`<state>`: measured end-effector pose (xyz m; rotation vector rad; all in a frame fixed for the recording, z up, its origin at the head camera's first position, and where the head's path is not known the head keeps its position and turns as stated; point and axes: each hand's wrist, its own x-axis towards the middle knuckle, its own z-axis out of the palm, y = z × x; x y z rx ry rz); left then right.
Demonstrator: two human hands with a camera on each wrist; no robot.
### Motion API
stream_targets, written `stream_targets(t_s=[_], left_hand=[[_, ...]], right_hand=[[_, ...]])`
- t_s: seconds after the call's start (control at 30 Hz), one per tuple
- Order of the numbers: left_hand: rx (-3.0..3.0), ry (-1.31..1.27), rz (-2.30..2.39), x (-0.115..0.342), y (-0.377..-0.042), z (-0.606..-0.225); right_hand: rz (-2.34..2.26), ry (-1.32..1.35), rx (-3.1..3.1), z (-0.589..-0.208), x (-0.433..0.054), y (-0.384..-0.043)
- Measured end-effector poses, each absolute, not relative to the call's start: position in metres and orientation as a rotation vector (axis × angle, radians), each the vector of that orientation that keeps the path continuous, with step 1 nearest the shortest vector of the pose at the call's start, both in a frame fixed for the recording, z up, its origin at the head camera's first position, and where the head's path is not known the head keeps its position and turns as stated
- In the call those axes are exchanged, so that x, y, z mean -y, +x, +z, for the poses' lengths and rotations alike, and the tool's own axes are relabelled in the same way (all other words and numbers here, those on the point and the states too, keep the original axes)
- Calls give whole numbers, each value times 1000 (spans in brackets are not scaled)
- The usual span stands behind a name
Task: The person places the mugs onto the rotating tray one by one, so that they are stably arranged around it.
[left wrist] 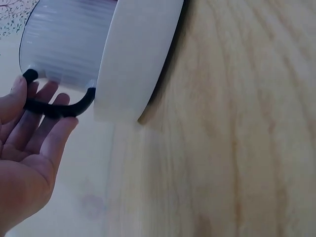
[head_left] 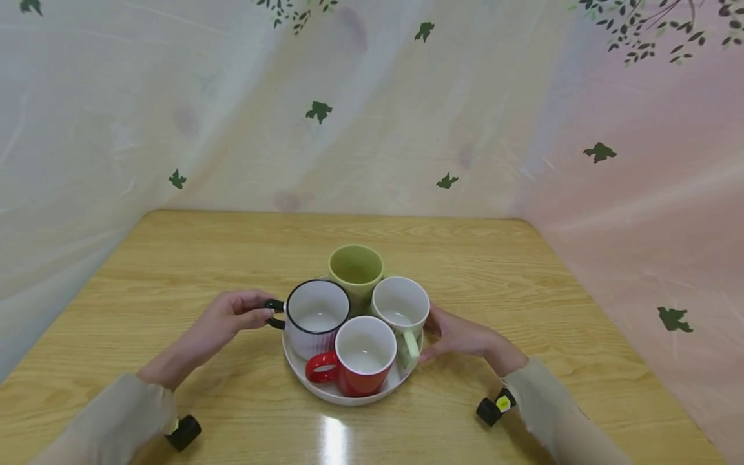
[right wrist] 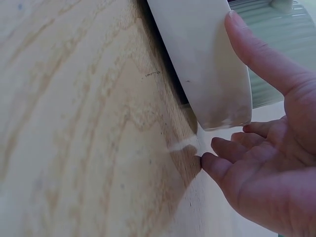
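Four-sided grouping aside, several mugs stand upright close together on a round white dish [head_left: 343, 400]. At its left is a white ribbed mug [head_left: 316, 310] with a black rim; my left hand [head_left: 238, 313] holds its black handle [left wrist: 61, 109] between thumb and fingers. Frontmost is a red mug [head_left: 363, 382], white inside, its handle to the left. On the right stands a pale green mug [head_left: 402, 303], handle toward me. Beside it my right hand [head_left: 465, 332] has its thumb at the dish's rim and its other fingers loosely extended. A yellow-green mug [head_left: 356, 268] sits at the back.
The dish is on a wood-grain table [head_left: 215, 245] with a rounded far edge. A patterned curtain [head_left: 372, 161] hangs behind and along the sides. Black wrist-worn devices [head_left: 183, 433] show at both sleeves.
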<state>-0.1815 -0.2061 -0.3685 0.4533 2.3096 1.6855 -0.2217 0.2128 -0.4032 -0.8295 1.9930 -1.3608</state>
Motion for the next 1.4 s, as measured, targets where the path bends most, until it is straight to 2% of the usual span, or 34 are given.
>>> stream_targets(t_s=[0.7, 1.4], left_hand=[[-2279, 655, 1499, 195, -236, -375], [-2358, 606, 1520, 187, -255, -379]], right_hand=[[-1335, -824, -2012, -402, -214, -223], [-1291, -844, -2028, -401, -217, -227]])
